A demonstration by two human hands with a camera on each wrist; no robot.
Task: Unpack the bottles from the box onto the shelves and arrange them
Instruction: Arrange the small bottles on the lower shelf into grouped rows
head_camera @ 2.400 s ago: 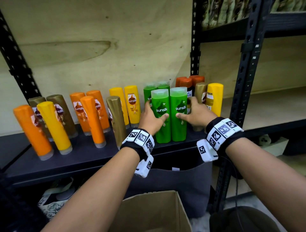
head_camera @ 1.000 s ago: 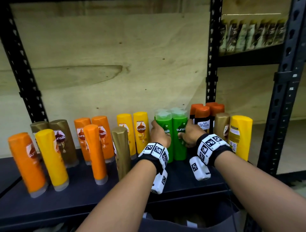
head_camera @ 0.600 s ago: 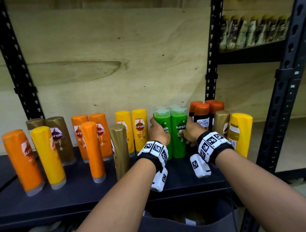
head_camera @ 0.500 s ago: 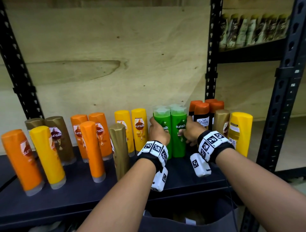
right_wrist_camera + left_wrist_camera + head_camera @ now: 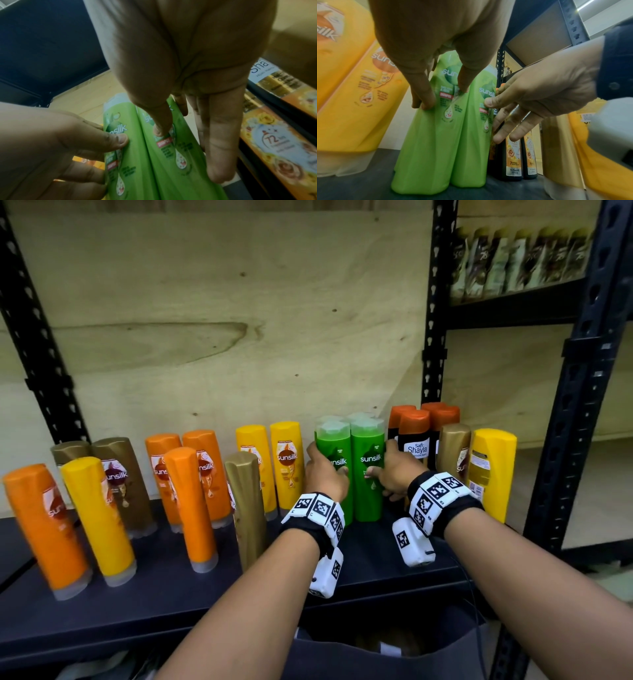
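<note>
Two green Sunsilk bottles stand upright side by side on the dark shelf (image 5: 370,563), with more green bottles right behind them. My left hand (image 5: 325,463) grips the left green bottle (image 5: 337,445), thumb on its front and fingers round its left side (image 5: 443,94). The right green bottle (image 5: 368,446) is held by my right hand (image 5: 394,470), whose thumb presses its label while the fingers lie along its right side (image 5: 188,146). Both bottles (image 5: 426,148) rest on the shelf and touch each other. No box is in view.
Yellow bottles (image 5: 286,463), orange bottles (image 5: 191,508) and gold bottles (image 5: 246,501) stand to the left. Black orange-capped Shayla bottles (image 5: 414,440), a gold bottle and a yellow bottle (image 5: 491,474) crowd the right. Black uprights (image 5: 433,337) flank a plywood back. A dark bag (image 5: 394,659) sits below.
Over the last two seconds both hands pushed the two green bottles back against the rear green ones. In the last half second they have barely moved.
</note>
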